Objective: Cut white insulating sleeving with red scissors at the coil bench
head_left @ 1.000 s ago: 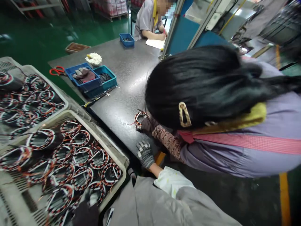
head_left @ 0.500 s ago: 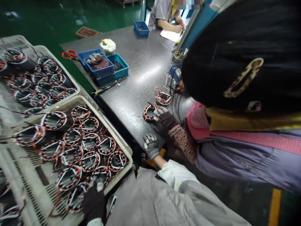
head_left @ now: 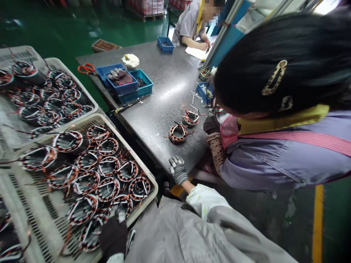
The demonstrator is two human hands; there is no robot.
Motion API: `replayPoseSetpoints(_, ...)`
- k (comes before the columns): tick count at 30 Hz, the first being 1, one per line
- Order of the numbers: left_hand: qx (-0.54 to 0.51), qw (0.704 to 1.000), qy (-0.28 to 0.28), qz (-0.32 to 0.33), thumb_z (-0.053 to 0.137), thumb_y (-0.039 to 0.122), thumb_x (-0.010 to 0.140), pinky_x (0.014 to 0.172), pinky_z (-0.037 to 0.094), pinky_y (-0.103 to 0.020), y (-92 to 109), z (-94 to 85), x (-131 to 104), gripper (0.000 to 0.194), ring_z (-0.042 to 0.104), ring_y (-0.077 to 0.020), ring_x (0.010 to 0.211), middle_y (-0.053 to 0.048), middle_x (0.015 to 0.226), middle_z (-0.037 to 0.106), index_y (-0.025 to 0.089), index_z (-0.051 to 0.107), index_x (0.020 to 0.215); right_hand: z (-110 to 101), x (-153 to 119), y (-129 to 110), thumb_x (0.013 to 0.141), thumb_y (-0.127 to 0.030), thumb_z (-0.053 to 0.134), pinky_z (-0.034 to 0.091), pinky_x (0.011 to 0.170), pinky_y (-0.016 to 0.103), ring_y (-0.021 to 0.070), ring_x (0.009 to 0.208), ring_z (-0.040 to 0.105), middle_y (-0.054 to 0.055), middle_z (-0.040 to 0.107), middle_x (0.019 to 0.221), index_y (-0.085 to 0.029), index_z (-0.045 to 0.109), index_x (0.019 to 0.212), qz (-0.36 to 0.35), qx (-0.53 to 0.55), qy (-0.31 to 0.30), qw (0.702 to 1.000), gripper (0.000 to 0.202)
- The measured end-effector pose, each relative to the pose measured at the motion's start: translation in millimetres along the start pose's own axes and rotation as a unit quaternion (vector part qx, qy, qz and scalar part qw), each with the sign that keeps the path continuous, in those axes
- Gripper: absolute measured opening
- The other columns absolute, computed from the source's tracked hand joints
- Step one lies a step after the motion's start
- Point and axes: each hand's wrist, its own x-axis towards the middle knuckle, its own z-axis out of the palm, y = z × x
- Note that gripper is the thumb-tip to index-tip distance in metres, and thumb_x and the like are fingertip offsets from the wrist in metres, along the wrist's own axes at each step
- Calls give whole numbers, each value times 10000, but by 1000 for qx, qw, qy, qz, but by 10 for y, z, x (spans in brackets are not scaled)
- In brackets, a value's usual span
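Note:
My left hand, in a dark glove with grey fingertips, is at the near edge of a pale crate, against the wound stators in its lower right part. What its fingers hold, if anything, is hidden. My right hand, in a grey striped glove, lies flat on the corner of the dark table with its fingers spread and nothing in them. Beyond it on the table stand two wound stators, one nearer and one behind it.
A person with a hair clip leans over the table at the right. Blue bins, red-handled scissors and a white bundle are at the far left of the table. Another person writes on paper. A second crate stands behind.
The neighbour's gloved hand has drawn back from the nearer stator toward their body, and their head has shifted. My hands stay in nearly the same places while the view has moved slightly.

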Motion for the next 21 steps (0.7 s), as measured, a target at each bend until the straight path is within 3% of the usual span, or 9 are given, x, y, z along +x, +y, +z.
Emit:
replayPoseSetpoints(8, -14, 1000, -3, 8, 194, 467, 1100, 963, 515, -466, 47, -89, -69, 658, 700, -398, 1176, -253, 1212, 744, 83, 703, 1261, -208, -88, -7, 1019, -541, 672, 233, 1326, 683, 373, 1588, 359, 139, 411, 1712, -233, 545, 1575, -22, 10, -12, 1000, 648)
replayPoseSetpoints(14, -8, 1000, -13, -7, 187, 480, 1093, 964, 525, -462, 97, -188, -123, 657, 694, -404, 1217, -252, 1215, 740, 93, 687, 1270, -280, -328, -81, 999, -533, 681, 270, 1327, 648, 352, 1585, 367, 130, 460, 1679, -263, 611, 1500, -28, 31, -20, 999, 573)
replayPoseSetpoints(21, -22, 999, 35, 5, 100, 481, 1088, 984, 498, -467, 18, -28, -60, 722, 689, -402, 1177, -250, 1236, 745, 96, 691, 1241, -251, -375, -54, 959, -430, 623, 222, 1344, 597, 355, 1595, 341, 149, 511, 1661, -239, 665, 1484, -30, 67, -37, 997, 560)
